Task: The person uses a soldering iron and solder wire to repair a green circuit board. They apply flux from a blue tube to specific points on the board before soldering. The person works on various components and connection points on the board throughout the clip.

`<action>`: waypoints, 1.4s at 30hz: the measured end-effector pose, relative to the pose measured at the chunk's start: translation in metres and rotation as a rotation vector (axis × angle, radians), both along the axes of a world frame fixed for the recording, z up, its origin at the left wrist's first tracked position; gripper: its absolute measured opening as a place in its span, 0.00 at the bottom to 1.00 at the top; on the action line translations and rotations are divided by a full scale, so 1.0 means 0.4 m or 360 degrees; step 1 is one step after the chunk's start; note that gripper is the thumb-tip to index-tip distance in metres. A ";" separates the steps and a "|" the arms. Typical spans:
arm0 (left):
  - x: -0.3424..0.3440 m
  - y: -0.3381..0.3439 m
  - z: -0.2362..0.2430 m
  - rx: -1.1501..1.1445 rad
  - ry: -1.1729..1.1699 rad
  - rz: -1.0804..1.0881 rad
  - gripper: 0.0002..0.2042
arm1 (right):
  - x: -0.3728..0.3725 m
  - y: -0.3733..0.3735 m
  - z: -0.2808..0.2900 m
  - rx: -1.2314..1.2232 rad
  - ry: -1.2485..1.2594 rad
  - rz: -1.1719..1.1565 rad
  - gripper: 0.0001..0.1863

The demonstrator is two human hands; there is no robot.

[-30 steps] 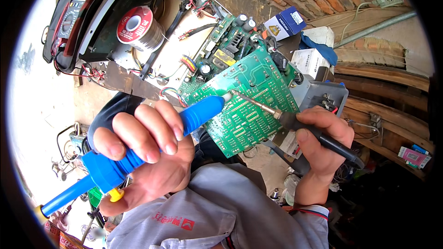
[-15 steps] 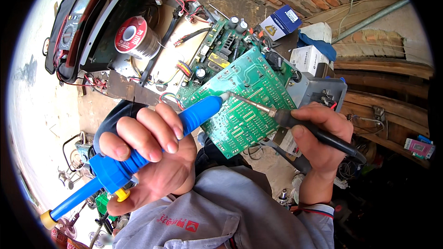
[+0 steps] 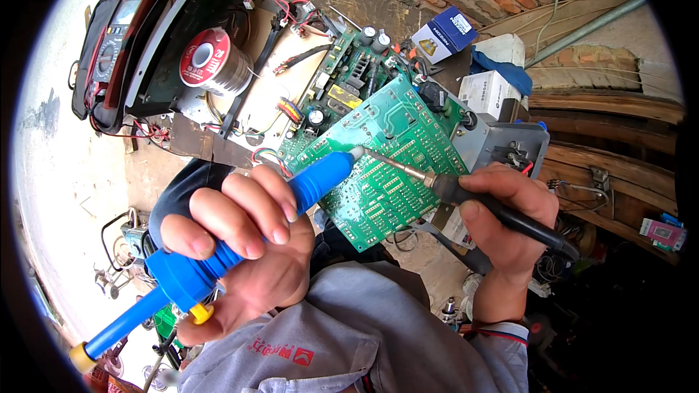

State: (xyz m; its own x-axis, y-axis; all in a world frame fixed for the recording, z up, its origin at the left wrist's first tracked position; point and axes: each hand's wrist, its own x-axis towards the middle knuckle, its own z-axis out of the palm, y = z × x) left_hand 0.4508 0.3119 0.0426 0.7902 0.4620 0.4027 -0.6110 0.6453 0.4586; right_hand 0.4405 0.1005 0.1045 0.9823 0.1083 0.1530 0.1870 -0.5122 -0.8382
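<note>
My left hand [image 3: 244, 244] grips a blue desoldering pump [image 3: 218, 247] whose white nozzle touches the solder side of a green circuit board [image 3: 389, 156]. My right hand [image 3: 506, 222] holds a black-handled soldering iron [image 3: 466, 196]; its metal tip meets the pump nozzle at the same spot on the board. The board is tilted and sits on my lap, in front of a second populated board [image 3: 349, 76] with capacitors and coils.
A reel of solder wire [image 3: 211, 58] with a red label lies upper left beside a multimeter [image 3: 109, 51] in a black case. Small boxes [image 3: 444, 33] and a grey metal housing [image 3: 510, 145] stand to the right. Brick wall and wooden planks behind.
Pump nozzle and iron tip stay together on the board. The view has shifted slightly; both hands hold the same grip.
</note>
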 end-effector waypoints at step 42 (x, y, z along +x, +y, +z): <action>-0.003 0.372 0.068 0.0147 0.0169 -0.0019 0.21 | -0.099 -0.063 -0.046 0.0693 -0.0400 -0.0461 0.21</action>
